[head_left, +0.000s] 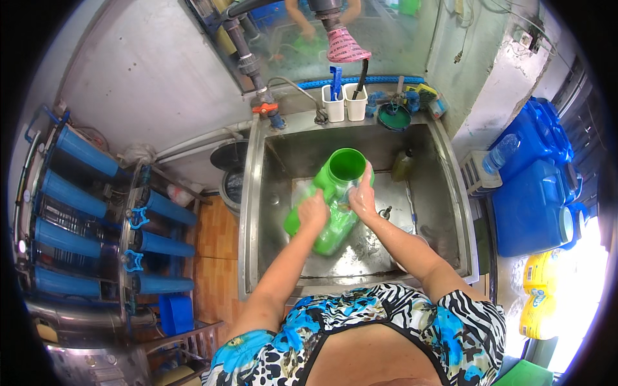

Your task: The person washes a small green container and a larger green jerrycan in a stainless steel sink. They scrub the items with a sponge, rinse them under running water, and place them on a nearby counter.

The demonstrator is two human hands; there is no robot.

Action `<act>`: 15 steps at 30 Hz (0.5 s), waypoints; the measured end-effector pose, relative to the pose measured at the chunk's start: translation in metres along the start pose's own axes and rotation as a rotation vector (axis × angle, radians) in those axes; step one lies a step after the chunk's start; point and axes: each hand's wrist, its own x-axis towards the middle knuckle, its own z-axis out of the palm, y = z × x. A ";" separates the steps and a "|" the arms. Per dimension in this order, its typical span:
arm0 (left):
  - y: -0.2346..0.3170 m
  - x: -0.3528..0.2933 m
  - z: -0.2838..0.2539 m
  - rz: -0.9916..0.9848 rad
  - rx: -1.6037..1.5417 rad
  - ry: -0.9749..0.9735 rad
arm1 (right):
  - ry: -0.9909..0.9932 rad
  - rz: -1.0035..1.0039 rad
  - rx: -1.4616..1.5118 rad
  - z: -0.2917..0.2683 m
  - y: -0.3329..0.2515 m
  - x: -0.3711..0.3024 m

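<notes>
Both my hands are on a large green plastic jug (339,226) that is tilted inside a stainless steel sink (444,193). Its round open mouth (347,165) points up and away from me. My left hand (313,210) is closed at the jug's left side, its fingers partly hidden and slightly blurred. On the right, just below the mouth, my right hand (363,195) grips the jug with wet skin. Part of the jug's lower body is smeared by motion.
A bottle (402,165) and a thin long-handled tool (411,209) are in the sink's right side. White holders (333,104), a green round strainer-like item (394,117) and an orange-handled valve (264,109) line the back. Blue containers (528,209) stand right; blue filter housings (72,237) left.
</notes>
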 end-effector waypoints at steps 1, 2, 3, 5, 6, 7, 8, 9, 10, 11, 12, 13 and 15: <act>-0.001 -0.002 -0.001 0.011 -0.018 -0.012 | 0.037 -0.060 0.014 0.000 0.001 0.002; -0.003 -0.004 -0.004 0.021 -0.034 -0.025 | 0.118 0.030 -0.051 0.002 -0.002 0.008; -0.006 -0.006 -0.007 0.025 -0.030 -0.048 | 0.122 0.139 -0.092 -0.010 -0.002 0.027; -0.010 -0.008 -0.012 0.023 -0.010 -0.056 | 0.157 0.210 -0.158 -0.039 -0.007 0.072; -0.011 -0.009 -0.013 0.105 -0.002 -0.104 | 0.172 0.208 -0.203 -0.051 -0.011 0.095; -0.010 -0.011 -0.013 0.168 0.022 -0.123 | 0.033 0.039 -0.266 -0.057 -0.017 0.115; -0.009 -0.013 -0.013 0.247 0.035 -0.161 | -0.129 -0.071 -0.346 -0.059 -0.025 0.128; -0.007 -0.013 -0.013 0.286 0.025 -0.165 | -0.263 -0.238 -0.409 -0.052 -0.034 0.133; -0.006 -0.014 -0.012 0.279 0.047 -0.143 | -0.431 -0.474 -0.428 -0.046 -0.042 0.132; -0.005 -0.014 -0.012 0.286 0.065 -0.162 | -0.536 -0.700 -0.545 -0.029 -0.053 0.123; -0.004 -0.014 -0.012 0.293 0.090 -0.167 | -0.730 -0.858 -0.615 -0.017 -0.060 0.109; -0.003 -0.014 -0.012 0.278 0.082 -0.188 | -0.962 -0.916 -0.624 -0.006 -0.067 0.094; -0.002 -0.014 -0.012 0.227 0.098 -0.217 | -1.162 -1.042 -0.906 0.007 -0.080 0.078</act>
